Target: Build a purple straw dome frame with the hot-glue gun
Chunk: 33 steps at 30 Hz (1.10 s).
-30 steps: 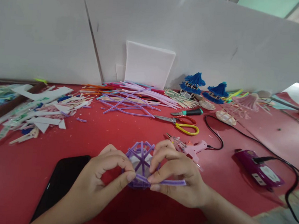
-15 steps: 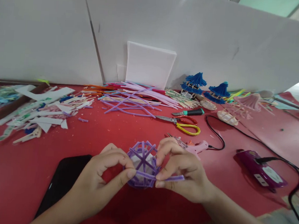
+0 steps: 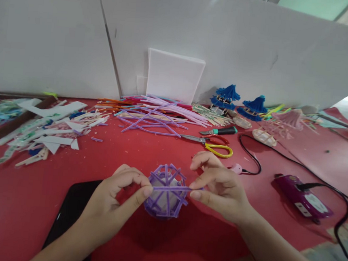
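Note:
My left hand point(image 3: 116, 200) and my right hand point(image 3: 219, 187) each pinch one end of a short purple straw point(image 3: 170, 188) held level between them. Just behind and below the straw sits a small round frame of purple straws point(image 3: 166, 192) with a white piece inside, on the red table point(image 3: 159, 157). Both hands hover close above the table near its front edge. My right hand covers most of a pink glue gun point(image 3: 236, 167).
A black phone point(image 3: 69, 214) lies under my left forearm. Yellow-handled scissors point(image 3: 212, 145), a utility knife point(image 3: 221, 131), a heap of coloured straws point(image 3: 154, 114), a purple power strip point(image 3: 302, 196) with black cable, paper scraps point(image 3: 46, 129) and blue straw models point(image 3: 226, 95) lie further back.
The loose straw was low against the frame's front with its end sticking right. It now spans level between both hands, higher up, and my right hand has risen a little.

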### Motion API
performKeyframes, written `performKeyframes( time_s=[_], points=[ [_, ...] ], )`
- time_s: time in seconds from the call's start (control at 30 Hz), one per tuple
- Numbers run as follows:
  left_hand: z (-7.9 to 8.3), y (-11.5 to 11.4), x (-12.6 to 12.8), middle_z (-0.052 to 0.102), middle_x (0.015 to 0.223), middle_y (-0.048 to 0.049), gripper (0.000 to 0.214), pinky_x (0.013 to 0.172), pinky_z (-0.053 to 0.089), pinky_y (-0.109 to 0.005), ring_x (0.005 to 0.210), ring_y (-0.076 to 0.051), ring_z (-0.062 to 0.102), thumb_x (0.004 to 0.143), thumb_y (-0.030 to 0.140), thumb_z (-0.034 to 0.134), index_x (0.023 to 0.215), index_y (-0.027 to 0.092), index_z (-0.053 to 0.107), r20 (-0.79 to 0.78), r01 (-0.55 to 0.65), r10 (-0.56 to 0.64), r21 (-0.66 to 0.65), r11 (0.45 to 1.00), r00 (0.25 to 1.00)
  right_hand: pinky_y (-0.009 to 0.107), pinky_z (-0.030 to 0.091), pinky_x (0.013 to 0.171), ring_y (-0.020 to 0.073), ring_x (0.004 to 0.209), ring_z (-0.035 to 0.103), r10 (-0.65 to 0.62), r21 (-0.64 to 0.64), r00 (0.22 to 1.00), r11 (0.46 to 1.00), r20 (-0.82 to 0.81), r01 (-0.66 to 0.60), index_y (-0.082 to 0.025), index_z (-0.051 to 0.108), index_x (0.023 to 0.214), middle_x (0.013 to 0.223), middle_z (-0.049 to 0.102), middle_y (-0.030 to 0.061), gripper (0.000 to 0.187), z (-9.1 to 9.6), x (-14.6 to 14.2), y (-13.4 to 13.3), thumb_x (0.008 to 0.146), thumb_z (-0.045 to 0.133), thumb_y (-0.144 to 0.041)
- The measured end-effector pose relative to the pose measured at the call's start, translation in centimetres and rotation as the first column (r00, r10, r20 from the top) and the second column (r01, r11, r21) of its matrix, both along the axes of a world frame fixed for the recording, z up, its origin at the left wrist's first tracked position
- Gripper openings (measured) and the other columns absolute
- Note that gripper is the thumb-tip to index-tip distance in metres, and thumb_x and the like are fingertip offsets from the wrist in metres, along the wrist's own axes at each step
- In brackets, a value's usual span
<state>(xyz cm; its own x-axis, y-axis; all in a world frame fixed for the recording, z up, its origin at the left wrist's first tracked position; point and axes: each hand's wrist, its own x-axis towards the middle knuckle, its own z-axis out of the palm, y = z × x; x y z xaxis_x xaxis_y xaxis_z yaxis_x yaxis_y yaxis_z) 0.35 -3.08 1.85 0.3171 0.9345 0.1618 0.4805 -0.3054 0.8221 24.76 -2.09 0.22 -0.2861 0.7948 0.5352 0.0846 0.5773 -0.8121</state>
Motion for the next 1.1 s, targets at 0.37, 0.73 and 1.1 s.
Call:
performKeyframes(
  time_s=[0.37,0.73,1.1],
  points=[
    [0.14,0.54,-0.61,0.063,0.074,-0.0016,0.024,0.069,0.046,-0.03,0.071,-0.018,0.059,0.086,0.039,0.052,0.074,0.021,0.063,-0.084,-0.065,0.061,-0.053,0.996,0.995,0.037,0.047,0.085,0.0191,0.091,0.056,-0.07,-0.074,0.99,0.994,0.119,0.08,-0.025,0.073,0.077,0.094,0.057,0.0051,0.01,-0.09,0.53,0.63,0.08,0.072,-0.035],
    [0.02,0.59,-0.12,0.065,0.068,-0.0009,0.023,0.058,0.047,-0.025,0.065,-0.017,0.06,0.081,0.037,0.051,0.071,0.02,0.062,-0.109,-0.114,0.094,-0.195,0.974,0.99,0.032,0.043,0.077,0.0153,0.081,0.056,-0.043,-0.254,0.96,0.96,0.277,0.116,-0.018,0.062,0.07,0.087,0.056,0.0028,0.016,0.01,0.16,0.37,0.082,0.065,-0.027],
    [0.06,0.47,-0.04,0.065,0.068,-0.0004,0.025,0.056,0.045,-0.025,0.063,-0.016,0.06,0.083,0.039,0.048,0.072,0.021,0.061,-0.158,-0.1,0.063,-0.237,0.966,0.985,0.028,0.04,0.063,0.0124,0.067,0.052,-0.037,-0.453,0.963,0.877,0.265,0.159,-0.019,0.058,0.058,0.072,0.057,-0.0003,0.02,-0.27,-0.14,0.59,0.074,0.066,-0.028]
  ],
)
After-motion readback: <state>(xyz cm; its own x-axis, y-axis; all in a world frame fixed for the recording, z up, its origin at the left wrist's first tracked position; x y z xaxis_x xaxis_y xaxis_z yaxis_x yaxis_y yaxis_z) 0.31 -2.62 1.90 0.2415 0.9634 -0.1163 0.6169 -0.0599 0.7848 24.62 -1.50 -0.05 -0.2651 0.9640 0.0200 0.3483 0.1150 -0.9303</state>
